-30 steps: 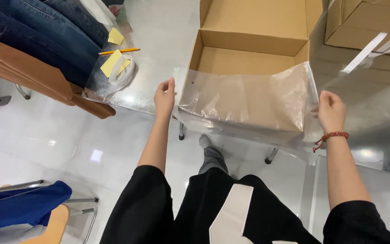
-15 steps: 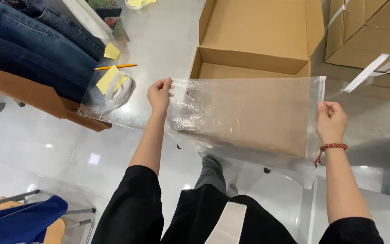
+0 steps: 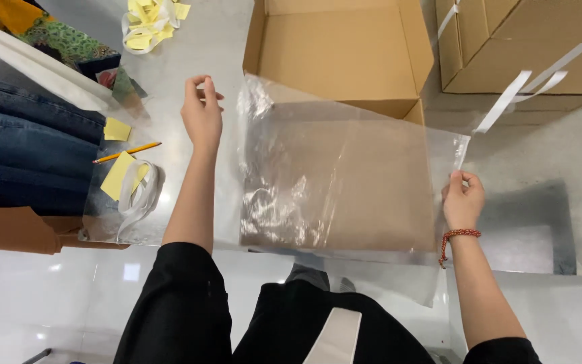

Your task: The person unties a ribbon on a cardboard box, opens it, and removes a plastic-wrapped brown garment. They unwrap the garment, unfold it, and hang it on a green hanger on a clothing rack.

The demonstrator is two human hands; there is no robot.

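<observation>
A large clear plastic bag (image 3: 345, 182) hangs spread in front of me, over an open cardboard box (image 3: 345, 50). My right hand (image 3: 463, 199), with a red bracelet at the wrist, pinches the bag's right edge. My left hand (image 3: 202, 111) is off the bag, raised to the left of its crumpled upper left corner, fingers loosely apart and holding nothing. I cannot tell whether anything lies inside the bag.
Folded blue jeans (image 3: 28, 155) are stacked at the left, with yellow notes (image 3: 119, 175), a pencil (image 3: 126, 152) and white tape strips beside them. Strapped closed cardboard boxes (image 3: 527, 44) stand at the upper right. Yellow paper scraps (image 3: 149, 20) lie at the top.
My left hand has let go of the bag's left edge and moved up and away. The bag's left side has sagged and crumpled, while my right hand keeps its hold.
</observation>
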